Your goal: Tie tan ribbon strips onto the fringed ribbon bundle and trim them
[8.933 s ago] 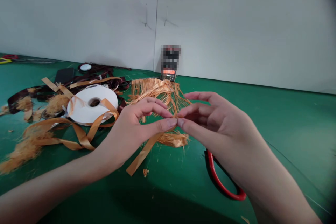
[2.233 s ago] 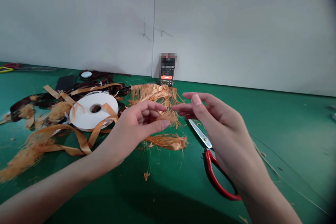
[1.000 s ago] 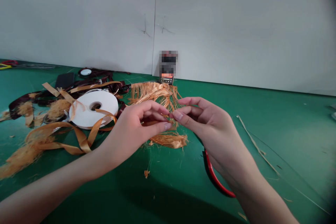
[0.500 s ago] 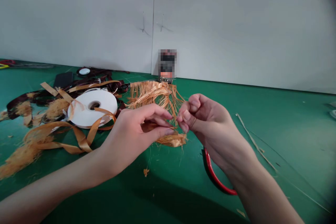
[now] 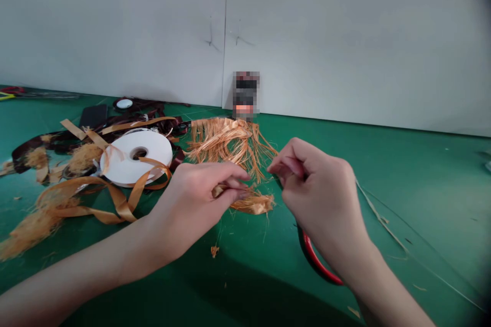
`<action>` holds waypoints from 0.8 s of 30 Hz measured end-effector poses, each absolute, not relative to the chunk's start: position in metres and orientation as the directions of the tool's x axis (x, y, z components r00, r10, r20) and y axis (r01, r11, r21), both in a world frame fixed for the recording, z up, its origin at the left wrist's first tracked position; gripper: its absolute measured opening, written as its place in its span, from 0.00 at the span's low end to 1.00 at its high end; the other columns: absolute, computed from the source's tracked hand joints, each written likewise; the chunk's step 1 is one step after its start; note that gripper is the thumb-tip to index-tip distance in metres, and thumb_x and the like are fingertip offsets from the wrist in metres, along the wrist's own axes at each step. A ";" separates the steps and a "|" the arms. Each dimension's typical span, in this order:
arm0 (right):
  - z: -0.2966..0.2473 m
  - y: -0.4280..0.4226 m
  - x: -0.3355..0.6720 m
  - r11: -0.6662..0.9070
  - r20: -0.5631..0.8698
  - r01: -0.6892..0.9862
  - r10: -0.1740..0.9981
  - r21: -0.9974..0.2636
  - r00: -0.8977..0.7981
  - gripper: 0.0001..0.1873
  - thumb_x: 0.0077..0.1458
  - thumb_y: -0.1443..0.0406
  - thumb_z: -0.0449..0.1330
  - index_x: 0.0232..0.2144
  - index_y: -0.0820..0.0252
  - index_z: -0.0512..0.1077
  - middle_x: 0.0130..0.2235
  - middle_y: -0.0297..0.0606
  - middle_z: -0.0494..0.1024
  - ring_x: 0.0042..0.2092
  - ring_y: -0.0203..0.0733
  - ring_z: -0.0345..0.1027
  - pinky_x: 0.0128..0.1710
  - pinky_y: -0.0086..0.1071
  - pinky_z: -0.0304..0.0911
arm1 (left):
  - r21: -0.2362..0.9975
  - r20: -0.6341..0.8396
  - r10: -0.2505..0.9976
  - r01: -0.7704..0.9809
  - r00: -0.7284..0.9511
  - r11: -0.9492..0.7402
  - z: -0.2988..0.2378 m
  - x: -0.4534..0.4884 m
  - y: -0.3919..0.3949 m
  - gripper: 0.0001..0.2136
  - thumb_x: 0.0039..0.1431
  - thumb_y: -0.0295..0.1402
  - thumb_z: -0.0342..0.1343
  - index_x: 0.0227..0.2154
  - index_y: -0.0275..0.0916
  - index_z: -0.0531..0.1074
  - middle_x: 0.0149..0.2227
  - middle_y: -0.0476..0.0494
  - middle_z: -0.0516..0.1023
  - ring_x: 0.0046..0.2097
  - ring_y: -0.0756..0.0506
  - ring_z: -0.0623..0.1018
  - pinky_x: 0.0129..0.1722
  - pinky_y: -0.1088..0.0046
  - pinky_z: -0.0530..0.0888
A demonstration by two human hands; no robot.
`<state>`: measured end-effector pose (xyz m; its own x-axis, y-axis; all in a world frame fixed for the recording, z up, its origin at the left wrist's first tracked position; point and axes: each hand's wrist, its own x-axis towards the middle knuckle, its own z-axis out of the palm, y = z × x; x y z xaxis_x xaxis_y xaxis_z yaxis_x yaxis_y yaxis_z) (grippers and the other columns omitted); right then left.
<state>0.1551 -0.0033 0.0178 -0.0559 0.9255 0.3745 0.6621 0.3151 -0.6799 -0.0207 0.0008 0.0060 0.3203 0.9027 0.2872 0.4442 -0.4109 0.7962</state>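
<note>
My left hand (image 5: 199, 209) is closed in a pinch on a short piece of frayed golden ribbon (image 5: 259, 203), whose loose threads hang past the fingertips. To its right, my right hand (image 5: 318, 184) is also pinched, a short gap from the left fingertips. Whatever lies between its fingers is too fine to make out. Just beyond both hands spreads a golden fringe (image 5: 218, 138) of long loose strands. Partly covered by my right hand is a red curved handle (image 5: 316, 263) on the table.
A white spool (image 5: 157, 150) with loose golden ribbon (image 5: 120, 204) stands at the left, among dark ribbons and tangled fibre (image 5: 30, 230). A blurred-out object (image 5: 245, 94) leans on the white wall. Scissors (image 5: 15, 93) lie far left. Thin strands (image 5: 383, 222) lie at the right.
My right hand has turned palm-down and drawn slightly right, away from the left fingertips. My left hand stays nearly in place with the frayed ribbon.
</note>
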 end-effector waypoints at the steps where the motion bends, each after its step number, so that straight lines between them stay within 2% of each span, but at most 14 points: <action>1: 0.018 -0.004 0.156 0.327 0.401 0.718 0.913 -0.615 -0.072 0.20 0.35 0.81 0.47 0.21 0.53 0.45 0.23 0.32 0.67 0.28 0.37 0.62 0.25 0.31 0.53 | 0.786 0.300 0.896 0.447 0.328 -0.427 0.006 -0.021 0.001 0.05 0.55 0.26 0.58 0.32 0.41 0.78 0.30 0.49 0.84 0.32 0.47 0.83 0.36 0.74 0.79; 6: 0.014 -0.004 0.156 0.379 0.490 0.842 0.856 -0.384 -0.162 0.23 0.31 0.81 0.45 0.24 0.53 0.41 0.23 0.30 0.57 0.25 0.35 0.44 0.25 0.31 0.45 | 0.689 0.385 0.848 0.497 0.366 -0.527 0.003 -0.020 0.003 0.07 0.54 0.22 0.59 0.30 0.40 0.77 0.28 0.51 0.84 0.27 0.50 0.81 0.31 0.79 0.78; 8: 0.012 -0.002 0.155 0.399 0.536 0.859 0.824 -0.320 -0.183 0.22 0.32 0.81 0.45 0.25 0.53 0.41 0.24 0.30 0.53 0.25 0.35 0.41 0.24 0.31 0.42 | 0.646 0.432 0.822 0.509 0.371 -0.570 0.000 -0.020 0.003 0.08 0.52 0.19 0.58 0.30 0.40 0.76 0.27 0.53 0.83 0.24 0.52 0.80 0.28 0.81 0.77; 10: 0.011 0.000 0.154 0.437 0.538 0.859 0.807 -0.266 -0.244 0.21 0.33 0.80 0.45 0.25 0.53 0.42 0.24 0.30 0.53 0.25 0.35 0.40 0.24 0.31 0.42 | 0.619 0.469 0.797 0.503 0.380 -0.603 -0.002 -0.020 0.004 0.09 0.53 0.18 0.56 0.30 0.39 0.76 0.28 0.52 0.83 0.26 0.52 0.81 0.29 0.81 0.78; 13: 0.012 0.002 0.154 0.510 0.455 0.824 0.812 -0.247 -0.367 0.16 0.37 0.79 0.45 0.26 0.54 0.51 0.22 0.29 0.56 0.22 0.34 0.43 0.22 0.29 0.42 | 0.592 0.493 0.779 0.506 0.387 -0.627 -0.003 -0.025 0.008 0.11 0.55 0.18 0.52 0.32 0.39 0.76 0.31 0.49 0.84 0.32 0.49 0.83 0.34 0.78 0.79; 15: 0.013 -0.001 0.153 0.510 0.346 0.816 0.843 -0.273 -0.411 0.19 0.40 0.80 0.45 0.34 0.59 0.60 0.22 0.29 0.62 0.21 0.33 0.49 0.21 0.29 0.44 | 0.565 0.497 0.776 0.534 0.387 -0.629 -0.003 -0.029 0.012 0.11 0.57 0.19 0.52 0.34 0.39 0.76 0.33 0.47 0.84 0.34 0.48 0.83 0.36 0.75 0.79; 17: 0.014 -0.005 0.151 0.472 0.203 0.829 0.881 -0.301 -0.429 0.23 0.45 0.80 0.45 0.44 0.65 0.62 0.24 0.33 0.68 0.21 0.35 0.56 0.20 0.28 0.46 | 0.534 0.473 0.773 0.560 0.424 -0.634 -0.003 -0.033 0.018 0.09 0.59 0.20 0.53 0.35 0.37 0.76 0.34 0.45 0.84 0.34 0.48 0.83 0.37 0.74 0.78; 18: 0.014 -0.008 0.150 0.450 0.132 0.837 0.893 -0.311 -0.431 0.23 0.47 0.80 0.45 0.46 0.67 0.63 0.25 0.36 0.71 0.22 0.35 0.59 0.21 0.28 0.47 | 0.513 0.453 0.764 0.566 0.460 -0.645 -0.004 -0.034 0.021 0.08 0.59 0.21 0.53 0.35 0.36 0.77 0.33 0.45 0.83 0.34 0.48 0.82 0.37 0.74 0.78; 21: 0.011 -0.013 0.146 0.455 0.023 0.835 0.881 -0.310 -0.472 0.14 0.50 0.79 0.48 0.34 0.65 0.69 0.26 0.38 0.73 0.23 0.35 0.63 0.21 0.27 0.51 | 0.439 0.443 0.698 0.543 0.563 -0.716 -0.010 -0.039 0.027 0.10 0.60 0.19 0.51 0.36 0.34 0.77 0.33 0.43 0.83 0.34 0.48 0.81 0.35 0.74 0.77; 24: 0.003 -0.014 0.143 0.526 0.077 0.810 0.847 -0.260 -0.525 0.13 0.46 0.81 0.50 0.25 0.63 0.69 0.24 0.38 0.73 0.25 0.36 0.63 0.25 0.27 0.54 | 0.321 0.460 0.625 0.539 0.630 -0.779 -0.014 -0.043 0.023 0.14 0.59 0.16 0.47 0.36 0.32 0.76 0.31 0.41 0.82 0.34 0.45 0.80 0.34 0.70 0.76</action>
